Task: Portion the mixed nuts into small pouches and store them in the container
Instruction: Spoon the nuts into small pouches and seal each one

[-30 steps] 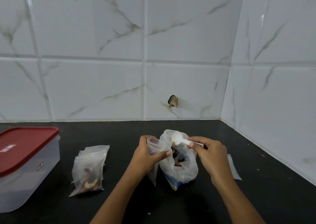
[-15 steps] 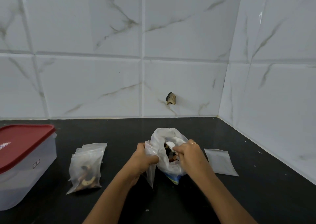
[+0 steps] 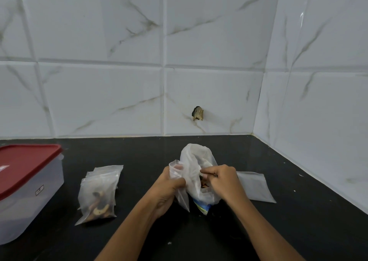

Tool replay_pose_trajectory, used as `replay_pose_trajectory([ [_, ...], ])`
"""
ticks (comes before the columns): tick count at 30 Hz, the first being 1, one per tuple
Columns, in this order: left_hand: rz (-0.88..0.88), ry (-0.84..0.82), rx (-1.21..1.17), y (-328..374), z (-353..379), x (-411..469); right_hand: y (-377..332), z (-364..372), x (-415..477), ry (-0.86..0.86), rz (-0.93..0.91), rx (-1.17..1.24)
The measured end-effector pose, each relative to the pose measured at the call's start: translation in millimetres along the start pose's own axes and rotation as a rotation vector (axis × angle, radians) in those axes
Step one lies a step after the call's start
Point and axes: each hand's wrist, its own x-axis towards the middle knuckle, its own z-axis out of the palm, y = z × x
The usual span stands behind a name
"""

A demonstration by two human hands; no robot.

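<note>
Tiling of glossy white marble-veined squares (image 3: 99, 91) fills the far wall and the right wall, meeting in a corner at far right. Below it lies a black stone countertop (image 3: 298, 231). At the left edge stands a translucent rectangular plastic container (image 3: 29, 201), shut with a red lid (image 3: 25, 163).

Two bare forearms reach in from the near edge to the middle of the counter. There a crumpled white plastic bag (image 3: 191, 161) stands with its mouth open, and dark mixed nuts (image 3: 204, 184) show inside it. The right hand (image 3: 225, 181) is at the bag's mouth with its fingers clenched inward; whether they pinch the bag's edge or something within it cannot be told. The left hand (image 3: 169, 189) grasps a small clear zip pouch (image 3: 182, 199), thumb over its front, holding it touching the bag's left side.

Between the container and the hands lies a stack of clear filled pouches (image 3: 97, 193), nuts showing in the top one. Just right of the right hand, a flat empty clear pouch (image 3: 256, 187) lies on the counter. A small chipped brown hole (image 3: 197, 113) marks the far wall above the bag.
</note>
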Motion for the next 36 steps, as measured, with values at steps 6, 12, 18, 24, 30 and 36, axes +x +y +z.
replay_pose_trajectory([
  [6,-0.016,-0.025,-0.166,-0.6,1.4,-2.1,-0.9,-4.2,2.1,0.042,0.108,0.146],
  [12,-0.013,-0.006,-0.201,2.7,6.1,-2.3,-3.1,-10.6,-0.2,-0.014,0.105,0.071],
  [18,-0.032,0.011,-0.192,2.2,6.5,0.8,-9.9,-8.3,-4.1,0.067,-0.016,-0.372],
  [24,-0.139,0.075,-0.171,2.3,5.1,3.9,-16.5,-8.3,-9.2,-0.019,-0.054,-0.413],
  [30,-0.101,0.071,-0.223,-0.7,18.2,-2.0,-12.8,-16.8,-10.8,-0.026,0.107,0.078],
  [36,-0.03,0.087,-0.213,0.8,23.1,-5.4,-2.3,-21.8,-7.9,-0.133,0.403,0.505],
])
